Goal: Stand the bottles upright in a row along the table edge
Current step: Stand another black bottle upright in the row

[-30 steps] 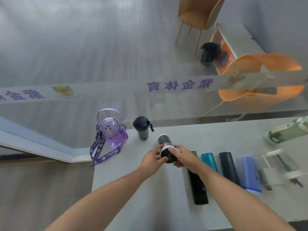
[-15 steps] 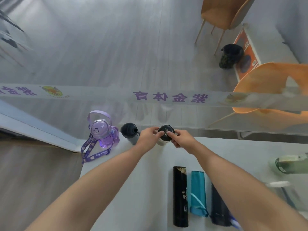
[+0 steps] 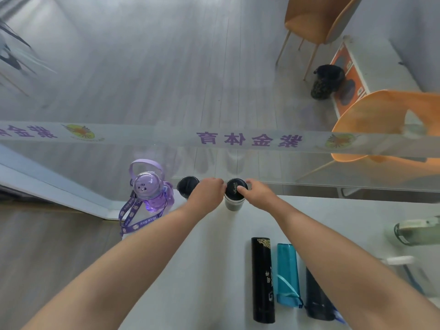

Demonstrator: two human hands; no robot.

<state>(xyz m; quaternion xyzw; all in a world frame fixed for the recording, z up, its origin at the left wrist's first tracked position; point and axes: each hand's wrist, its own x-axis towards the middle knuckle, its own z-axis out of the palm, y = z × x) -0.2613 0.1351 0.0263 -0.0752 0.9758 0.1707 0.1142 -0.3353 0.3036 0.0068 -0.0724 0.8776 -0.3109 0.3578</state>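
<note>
Both hands meet at an upright dark cylindrical bottle with a black cap and pale band (image 3: pixel 234 195), standing at the far edge of the white surface (image 3: pixel 214 270). The left hand (image 3: pixel 206 192) presses its side and the right hand (image 3: pixel 258 194) rests fingers on the cap, so each grip pinches that bottle. To its left stand a black-lidded tumbler (image 3: pixel 187 185) and a purple transparent bottle with a strap (image 3: pixel 151 191). Nearer, a tall black flask (image 3: pixel 262 279), a teal bottle (image 3: pixel 287 275) and a dark navy bottle (image 3: pixel 317 298) lie flat, side by side.
</note>
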